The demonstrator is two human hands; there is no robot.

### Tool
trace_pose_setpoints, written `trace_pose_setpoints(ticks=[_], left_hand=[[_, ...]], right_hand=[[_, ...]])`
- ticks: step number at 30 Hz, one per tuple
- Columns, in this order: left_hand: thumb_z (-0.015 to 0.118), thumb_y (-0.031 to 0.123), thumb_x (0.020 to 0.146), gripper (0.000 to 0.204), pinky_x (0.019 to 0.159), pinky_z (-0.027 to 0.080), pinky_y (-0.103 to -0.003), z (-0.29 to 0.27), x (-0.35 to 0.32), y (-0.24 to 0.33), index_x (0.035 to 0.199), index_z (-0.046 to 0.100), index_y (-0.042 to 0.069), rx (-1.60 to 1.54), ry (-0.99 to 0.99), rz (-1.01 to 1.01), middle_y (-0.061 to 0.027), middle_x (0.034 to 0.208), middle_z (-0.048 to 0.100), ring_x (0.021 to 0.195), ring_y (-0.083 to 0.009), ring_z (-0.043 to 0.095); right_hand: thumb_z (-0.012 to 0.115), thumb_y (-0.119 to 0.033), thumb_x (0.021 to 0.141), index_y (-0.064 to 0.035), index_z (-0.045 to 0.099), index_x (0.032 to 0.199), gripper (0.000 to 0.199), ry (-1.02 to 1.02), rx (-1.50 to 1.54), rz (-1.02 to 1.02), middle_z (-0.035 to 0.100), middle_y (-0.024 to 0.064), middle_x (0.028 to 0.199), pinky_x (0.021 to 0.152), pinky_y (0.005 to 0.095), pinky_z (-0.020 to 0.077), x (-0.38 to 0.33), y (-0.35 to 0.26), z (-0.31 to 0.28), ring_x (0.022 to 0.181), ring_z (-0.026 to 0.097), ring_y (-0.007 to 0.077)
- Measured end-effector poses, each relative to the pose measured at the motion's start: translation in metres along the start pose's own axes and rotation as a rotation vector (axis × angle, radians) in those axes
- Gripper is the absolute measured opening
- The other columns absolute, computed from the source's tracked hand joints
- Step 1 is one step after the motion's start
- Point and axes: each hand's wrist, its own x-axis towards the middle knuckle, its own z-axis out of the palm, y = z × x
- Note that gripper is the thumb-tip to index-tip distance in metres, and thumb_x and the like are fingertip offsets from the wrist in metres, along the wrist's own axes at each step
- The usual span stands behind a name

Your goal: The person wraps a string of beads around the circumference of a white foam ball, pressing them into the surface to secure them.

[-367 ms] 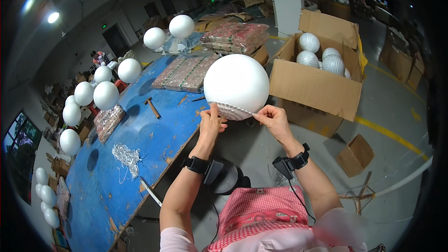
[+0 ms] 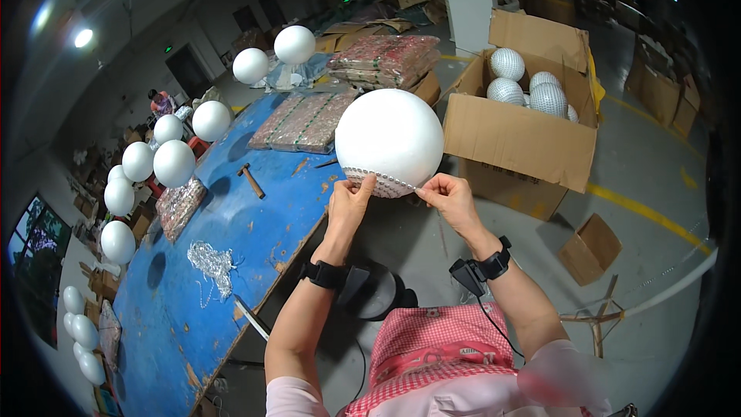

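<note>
A large white foam ball (image 2: pixel 389 130) is in front of me, beside the table's edge. Rows of a silvery bead strand (image 2: pixel 380 184) wrap its underside. My left hand (image 2: pixel 349 205) is closed at the ball's lower left, its thumb pressing the strand against the surface; its other fingers are partly hidden. Between thumb and forefinger, my right hand (image 2: pixel 452 202) pinches the strand at the ball's lower right, with a thin length hanging below. Whatever supports the ball from beneath is hidden.
Left is a worn blue table (image 2: pixel 266 224) with a hammer (image 2: pixel 251 181), a heap of silvery strands (image 2: pixel 211 266) and packed bundles (image 2: pixel 302 121). White balls (image 2: pixel 174 163) stand along its far side. Right, a cardboard box (image 2: pixel 519 139) holds silvery balls (image 2: pixel 507 64). A smaller carton (image 2: pixel 590 249) lies on the floor.
My left thumb has slid right along the strand, and the left fingers have drawn in from their spread. My right hand keeps its pinch. The view has shifted slightly.
</note>
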Motion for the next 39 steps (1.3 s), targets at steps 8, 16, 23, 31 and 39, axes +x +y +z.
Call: trace_pose_setpoints(ticks=[8, 16, 23, 31, 39], left_hand=[[0.067, 0.053, 0.079, 0.075, 0.056, 0.050, -0.026, -0.008, -0.001, 0.011, 0.112, 0.050, -0.012, -0.335, -0.183, -0.238, -0.0125, 0.081, 0.062, 0.066, -0.0141, 0.060], [0.070, 0.047, 0.081, 0.080, 0.054, 0.049, -0.025, -0.002, -0.008, 0.015, 0.126, 0.030, -0.006, -0.299, 0.015, -0.086, -0.0096, 0.079, 0.059, 0.065, -0.0128, 0.058], [0.066, 0.044, 0.084, 0.065, 0.053, 0.047, -0.024, -0.004, -0.008, 0.018, 0.116, 0.036, -0.004, -0.303, 0.028, -0.125, -0.0084, 0.077, 0.059, 0.062, -0.0122, 0.056], [0.064, 0.045, 0.086, 0.065, 0.060, 0.047, -0.023, -0.004, -0.011, 0.013, 0.115, 0.036, -0.005, -0.138, -0.033, 0.029, -0.0098, 0.077, 0.060, 0.065, -0.0134, 0.058], [0.067, 0.047, 0.083, 0.069, 0.058, 0.048, -0.024, -0.005, -0.009, 0.016, 0.116, 0.037, -0.006, -0.257, -0.042, -0.094, -0.0092, 0.077, 0.059, 0.066, -0.0124, 0.058]], right_hand=[[0.068, -0.009, 0.082, -0.0009, 0.063, 0.075, 0.012, 0.021, -0.005, 0.033, 0.057, -0.0027, 0.062, 0.051, 0.0187, 0.0381, -0.008, 0.000, -0.008, 0.056, 0.050, 0.0030], [0.066, -0.010, 0.084, -0.0027, 0.061, 0.075, 0.013, -0.104, 0.069, 0.022, 0.057, -0.0031, 0.063, 0.052, 0.0182, 0.0385, -0.032, -0.034, -0.007, 0.057, 0.050, 0.0031], [0.066, -0.010, 0.084, -0.0021, 0.061, 0.075, 0.013, -0.053, 0.083, 0.039, 0.057, -0.0028, 0.064, 0.053, 0.0186, 0.0392, -0.016, -0.005, -0.009, 0.058, 0.051, 0.0032], [0.067, -0.011, 0.084, -0.0008, 0.063, 0.076, 0.013, 0.011, 0.061, 0.050, 0.058, -0.0025, 0.064, 0.052, 0.0194, 0.0403, -0.013, 0.017, -0.012, 0.056, 0.051, 0.0040], [0.066, -0.014, 0.085, -0.0016, 0.062, 0.075, 0.017, -0.061, -0.022, 0.092, 0.057, -0.0028, 0.062, 0.051, 0.0200, 0.0388, -0.024, 0.008, -0.011, 0.056, 0.051, 0.0036]])
